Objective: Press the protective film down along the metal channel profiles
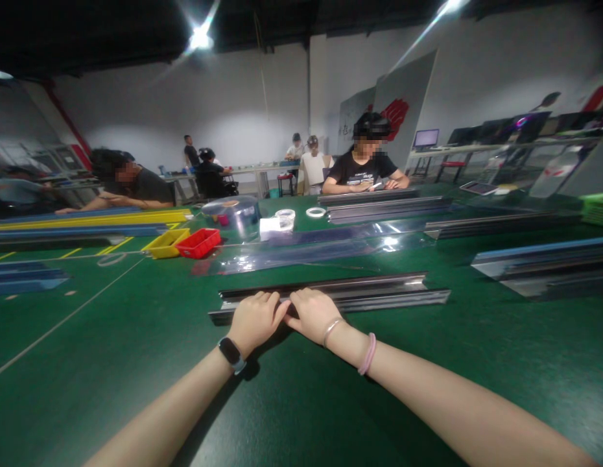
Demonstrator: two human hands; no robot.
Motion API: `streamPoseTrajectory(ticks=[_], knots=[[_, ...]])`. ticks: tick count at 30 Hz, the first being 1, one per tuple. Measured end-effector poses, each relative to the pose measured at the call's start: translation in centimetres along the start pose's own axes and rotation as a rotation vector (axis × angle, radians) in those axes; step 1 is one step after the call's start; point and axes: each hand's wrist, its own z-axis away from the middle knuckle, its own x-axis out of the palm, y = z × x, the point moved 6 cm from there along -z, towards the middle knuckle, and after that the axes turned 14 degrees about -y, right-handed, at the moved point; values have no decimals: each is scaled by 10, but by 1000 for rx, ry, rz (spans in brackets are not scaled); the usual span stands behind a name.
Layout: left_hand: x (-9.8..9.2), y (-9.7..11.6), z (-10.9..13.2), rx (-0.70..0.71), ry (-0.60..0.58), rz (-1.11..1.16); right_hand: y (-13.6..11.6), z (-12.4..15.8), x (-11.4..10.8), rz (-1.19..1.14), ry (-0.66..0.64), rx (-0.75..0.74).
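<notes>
A long dark metal channel [389,293] with raised side walls lies crosswise on the green table in front of me. My left hand [255,318] is on its left part, with the fingers curled over the near wall into the channel. Close beside it, my right hand [314,313] grips the same channel near its middle, and the two thumbs almost meet. The fingertips of both hands are hidden inside the channel. Just beyond lie clear plastic strips [301,254], apart from my hands.
Further off are a red bin [199,242], a yellow bin [166,243], a clear plastic roll [240,215] and a white tape ring [316,212]. More profiles [549,266] lie right, with blue ones [26,277] left. A person [367,165] sits across the green table [136,344].
</notes>
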Motion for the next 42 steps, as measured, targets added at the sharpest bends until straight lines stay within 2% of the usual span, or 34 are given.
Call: streamPoseTrajectory(ticks=[16, 25, 33, 42], knots=[[0, 0, 0, -1, 11, -5, 2, 0, 0, -9, -11, 28], [3, -1, 0, 1, 0, 12, 6, -6, 7, 0, -74, 59], [0, 0, 1, 32, 33, 12, 4, -3, 5, 5, -8, 34], [-1, 3, 0, 39, 31, 29, 0, -1, 1, 20, 8, -28]])
